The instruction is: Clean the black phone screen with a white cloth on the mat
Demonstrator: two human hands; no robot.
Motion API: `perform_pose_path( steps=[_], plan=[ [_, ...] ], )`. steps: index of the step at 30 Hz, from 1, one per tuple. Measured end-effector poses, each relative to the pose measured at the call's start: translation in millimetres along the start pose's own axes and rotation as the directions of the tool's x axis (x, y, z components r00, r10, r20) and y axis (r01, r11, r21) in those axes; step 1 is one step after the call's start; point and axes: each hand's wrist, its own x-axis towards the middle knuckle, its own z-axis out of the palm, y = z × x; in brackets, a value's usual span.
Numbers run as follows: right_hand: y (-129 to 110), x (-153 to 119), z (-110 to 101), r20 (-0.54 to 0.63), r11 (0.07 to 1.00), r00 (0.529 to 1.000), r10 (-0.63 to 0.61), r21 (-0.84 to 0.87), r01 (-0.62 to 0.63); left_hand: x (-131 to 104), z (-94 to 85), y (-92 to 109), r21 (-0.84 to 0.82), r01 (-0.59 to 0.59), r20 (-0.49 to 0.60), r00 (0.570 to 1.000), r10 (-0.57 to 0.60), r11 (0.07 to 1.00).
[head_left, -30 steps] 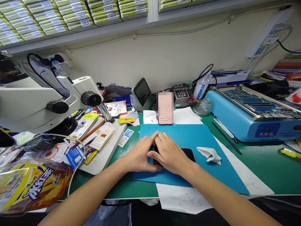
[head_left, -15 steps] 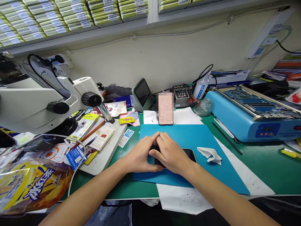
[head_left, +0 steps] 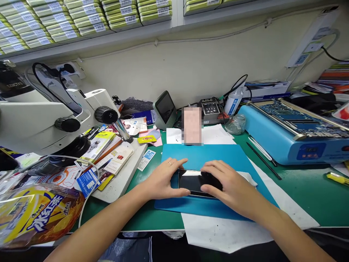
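A black-screened smartphone [head_left: 191,182] lies lengthwise on the blue mat [head_left: 218,154], its screen up and reflecting light. My left hand [head_left: 165,180] holds its left end, thumb along the near edge and fingers by the far edge, the index finger stretched out. Over the phone's right part is my right hand [head_left: 230,185], open, thumb and fingers apart; whether it touches the glass I cannot tell. Behind that hand a crumpled white cloth [head_left: 248,178] shows in part. A second phone with a blurred pinkish screen [head_left: 192,125] stands upright behind the mat.
To the left are a microscope [head_left: 35,123], piled booklets and cards, and a drink bottle pack [head_left: 40,214]. A blue heating station [head_left: 294,142] with circuit boards stands right, beside black tweezers [head_left: 263,160] and a glass jar [head_left: 236,124]. White paper [head_left: 223,233] lies under the mat.
My right hand has moved right, away from my left hand's fingertips, uncovering the phone's screen and partly covering the cloth. My left hand stays at the phone's left end.
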Motion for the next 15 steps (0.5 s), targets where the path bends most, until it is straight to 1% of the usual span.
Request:
perform_pose_path(
  steps=[3, 6, 8, 10, 15],
  plan=[
    [16, -21, -8, -0.038, 0.998, 0.997, 0.067, 0.009, -0.067, 2, -1.8, 2, 0.024, 0.027, 0.004, 1.0, -0.028, 0.999],
    [23, -30, -12, -0.1, 0.999, 0.995, 0.027, 0.023, -0.025, 3, -3.5, 4, 0.029, 0.047, -0.002, 0.999, -0.047, 0.998],
    [22, -29, -14, -0.141, 0.999, 0.99, -0.023, 0.026, 0.027, 4, -4.0, 4, 0.025, 0.066, -0.008, 0.998, -0.066, 0.998],
    [21, -25, -15, -0.186, 0.999, 0.982, -0.046, 0.015, 0.05, 4, -4.0, 2, 0.015, 0.078, -0.012, 0.997, -0.078, 0.997],
    [24, -10, -14, -0.257, 0.999, 0.967, -0.007, -0.033, -0.002, 3, -3.3, -3, 0.018, 0.13, -0.042, 0.991, -0.129, 0.991]
  ],
)
